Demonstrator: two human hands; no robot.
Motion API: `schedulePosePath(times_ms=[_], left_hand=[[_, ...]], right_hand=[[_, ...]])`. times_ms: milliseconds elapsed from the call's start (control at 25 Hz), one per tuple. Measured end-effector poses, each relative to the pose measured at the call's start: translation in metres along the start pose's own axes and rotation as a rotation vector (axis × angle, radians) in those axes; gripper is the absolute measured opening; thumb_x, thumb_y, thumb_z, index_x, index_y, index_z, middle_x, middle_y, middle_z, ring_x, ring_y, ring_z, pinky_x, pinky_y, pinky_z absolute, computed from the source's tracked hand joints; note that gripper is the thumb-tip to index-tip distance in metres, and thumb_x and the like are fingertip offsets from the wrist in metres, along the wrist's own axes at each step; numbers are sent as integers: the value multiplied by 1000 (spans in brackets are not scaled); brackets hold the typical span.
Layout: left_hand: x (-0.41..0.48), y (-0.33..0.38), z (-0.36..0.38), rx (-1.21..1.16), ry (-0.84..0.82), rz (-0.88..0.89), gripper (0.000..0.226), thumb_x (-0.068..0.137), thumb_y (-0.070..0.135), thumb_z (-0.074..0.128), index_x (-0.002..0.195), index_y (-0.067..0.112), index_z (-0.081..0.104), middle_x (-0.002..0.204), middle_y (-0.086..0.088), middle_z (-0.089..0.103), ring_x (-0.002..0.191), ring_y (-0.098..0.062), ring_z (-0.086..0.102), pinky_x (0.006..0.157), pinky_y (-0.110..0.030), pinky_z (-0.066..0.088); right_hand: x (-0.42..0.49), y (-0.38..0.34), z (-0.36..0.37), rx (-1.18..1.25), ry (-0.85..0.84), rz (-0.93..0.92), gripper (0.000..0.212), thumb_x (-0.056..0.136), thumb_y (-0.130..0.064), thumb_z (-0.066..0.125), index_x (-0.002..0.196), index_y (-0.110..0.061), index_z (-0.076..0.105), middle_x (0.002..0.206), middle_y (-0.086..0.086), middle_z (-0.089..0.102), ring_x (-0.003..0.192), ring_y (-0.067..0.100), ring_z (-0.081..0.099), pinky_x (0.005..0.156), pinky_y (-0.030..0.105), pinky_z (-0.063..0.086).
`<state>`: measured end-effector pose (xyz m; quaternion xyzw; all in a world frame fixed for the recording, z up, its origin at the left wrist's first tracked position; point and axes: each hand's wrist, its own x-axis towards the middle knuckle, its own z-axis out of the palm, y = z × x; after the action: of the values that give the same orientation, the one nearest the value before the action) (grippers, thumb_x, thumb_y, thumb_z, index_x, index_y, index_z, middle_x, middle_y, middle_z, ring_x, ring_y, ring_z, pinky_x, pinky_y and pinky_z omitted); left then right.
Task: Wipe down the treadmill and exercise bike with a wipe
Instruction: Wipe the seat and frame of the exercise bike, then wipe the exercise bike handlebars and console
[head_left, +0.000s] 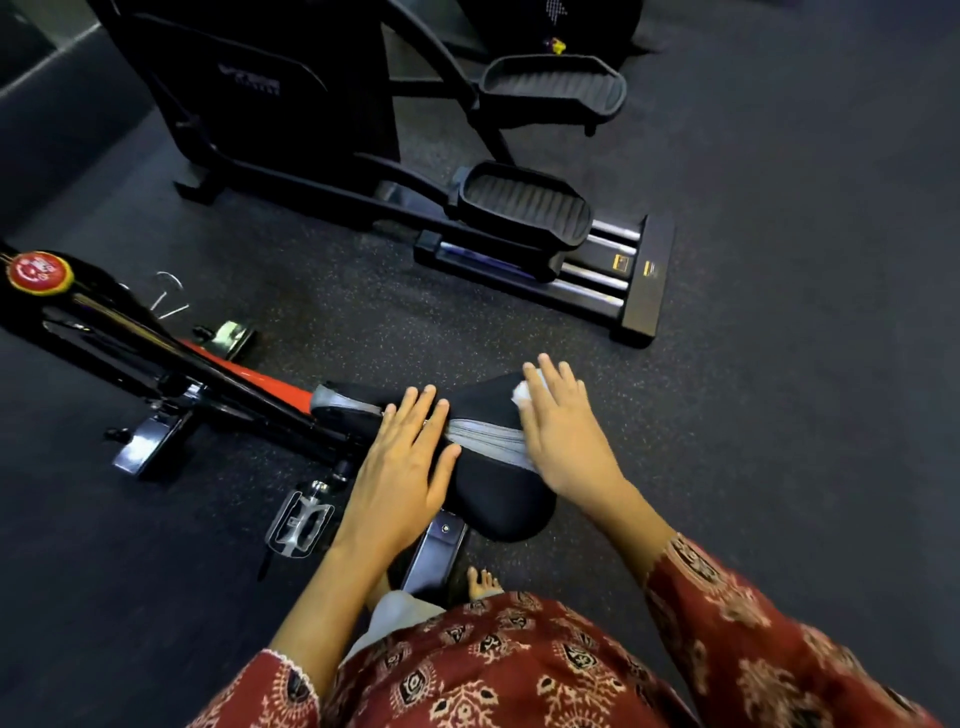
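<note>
black rubber floor (779, 364), flecked with pale specks, fills a view looking down from a person's head. a bike (156, 358) with a black and red frame runs from the left edge to the middle of the frame, with a round red knob (39, 273) at far left. its saddle (493, 488), black with a grey strip along its length, sits at the centre, slightly below the middle.

the left hand (400, 467) lies flat on the left side of the saddle, fingers straight and close together, gripping nothing. the right hand (563, 441) lies on the upper right part of the saddle, fingers stretched out and pressing a white wipe (523, 395) against the black cover. only a small bit of the wipe shows beside the fingers; the rest is hidden under them.

a metal pedal (298, 522) shows lower left of the saddle, just beside the left wrist.

in the upper half, well apart from the bike, stands a black elliptical (270, 104) with two ribbed foot plates (524, 208) and silver rails (597, 283).

along the bottom edge are sleeves (753, 623) and clothing in dark red with a pale print. bare toes (483, 579) show on the floor just below the saddle.
</note>
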<state>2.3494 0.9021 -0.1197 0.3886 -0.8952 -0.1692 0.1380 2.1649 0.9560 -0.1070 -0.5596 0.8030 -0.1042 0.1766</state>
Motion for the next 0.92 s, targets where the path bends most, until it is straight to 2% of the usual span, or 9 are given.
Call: schedulePosePath(times_ms=[160, 240, 320, 400, 520, 600, 640, 800, 920], left_hand=[[0, 1, 1, 8, 10, -28, 55, 94, 36, 34, 132, 1, 53, 142, -17, 46, 135, -31, 39, 113, -37, 18], [-3, 1, 0, 6, 39, -47, 54, 93, 35, 35, 129, 1, 56, 139, -17, 49, 132, -32, 43, 111, -40, 24], [-8, 2, -1, -36, 78, -86, 51, 92, 35, 38, 125, 1, 59, 138, -16, 51, 130, -31, 45, 111, -42, 28], [-15, 5, -4, -175, 115, -179, 44, 93, 32, 47, 123, 3, 62, 136, -14, 54, 130, -26, 46, 111, -41, 31], [-21, 6, -18, -536, 246, -396, 26, 92, 16, 61, 116, 7, 67, 118, -7, 66, 118, -18, 57, 103, -32, 42], [-27, 1, -41, -806, 327, -578, 18, 94, 16, 59, 109, 16, 69, 102, 1, 70, 104, -16, 63, 95, -30, 47], [-28, -3, -56, -941, 355, -653, 16, 95, 16, 56, 106, 17, 68, 98, 3, 69, 101, -14, 63, 92, -29, 47], [-54, -34, -131, -1176, 507, -718, 23, 100, 21, 44, 109, 13, 64, 109, -4, 66, 103, -13, 60, 93, -28, 44], [-94, -71, -195, -1170, 623, -693, 27, 101, 26, 42, 110, 13, 64, 113, -5, 66, 107, -15, 60, 93, -29, 44]], right_hand=[[11, -33, 8, -17, -71, -197, 48, 105, -22, 30, 150, -6, 23, 158, 13, 17, 146, 30, 10, 117, 38, 2], [-10, -24, 17, -17, -62, -285, 50, 99, -10, 47, 146, -2, 32, 154, 18, 26, 143, 37, 21, 117, 48, 17], [-37, -17, 23, -54, 19, -264, 61, 76, 6, 70, 133, 5, 49, 141, 25, 45, 129, 46, 43, 96, 58, 45], [-57, -22, 23, -102, 33, -232, 65, 64, 16, 69, 127, 8, 54, 136, 28, 49, 123, 47, 48, 85, 56, 52], [-60, -45, 10, 95, -31, -294, 52, 86, 11, 46, 137, -1, 46, 146, 17, 40, 135, 36, 37, 108, 31, 34], [-49, -71, -6, 394, 9, -222, 40, 92, 4, 49, 131, -2, 54, 134, 15, 56, 125, 28, 50, 99, 7, 28], [-43, -87, -15, 506, 65, -204, 36, 94, -1, 51, 130, -3, 56, 131, 13, 59, 122, 23, 53, 96, 4, 26], [-30, -181, -22, 742, 49, -229, 33, 100, -19, 50, 128, -5, 58, 124, 6, 62, 119, 11, 53, 95, 8, 34], [-29, -269, -12, 880, 11, -255, 32, 100, -28, 49, 115, -6, 65, 97, 2, 66, 104, 18, 62, 98, 30, 44]])
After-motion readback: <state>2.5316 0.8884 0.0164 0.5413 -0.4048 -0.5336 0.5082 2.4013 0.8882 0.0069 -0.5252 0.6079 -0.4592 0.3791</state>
